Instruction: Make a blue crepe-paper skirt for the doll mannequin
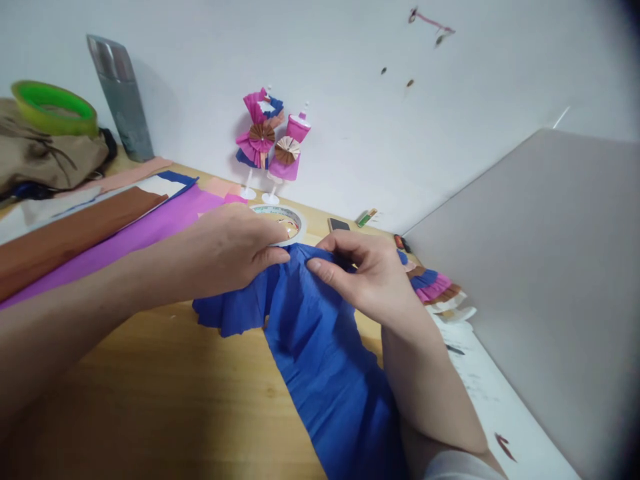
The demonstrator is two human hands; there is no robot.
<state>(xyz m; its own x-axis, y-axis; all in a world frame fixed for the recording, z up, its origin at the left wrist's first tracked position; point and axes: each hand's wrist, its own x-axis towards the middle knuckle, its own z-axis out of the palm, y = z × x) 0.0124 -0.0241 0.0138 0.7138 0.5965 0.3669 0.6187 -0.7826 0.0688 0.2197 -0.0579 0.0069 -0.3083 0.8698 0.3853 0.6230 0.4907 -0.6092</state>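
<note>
A long strip of blue crepe paper point(320, 340) runs from the table's near edge up to both hands, with a gathered, ruffled part hanging to the left. My left hand point(245, 243) pinches the top edge of this paper between thumb and fingers. Close beside it, my right hand point(357, 267) grips the same edge, thumb in front and fingers curled behind. Small folds show in the paper between the two thumbs. Just behind the left fingertips lies a roll of tape point(295, 220), partly covered by that hand.
Brown paper point(80, 233) and purple paper point(165, 217) lie at left, near a grey bottle point(123, 100) and green tape roll point(55, 110) on a tan bag. Two small dress forms point(260, 143) stand by the wall. A ruffled paper piece point(435, 287) lies right, before a grey panel point(540, 267).
</note>
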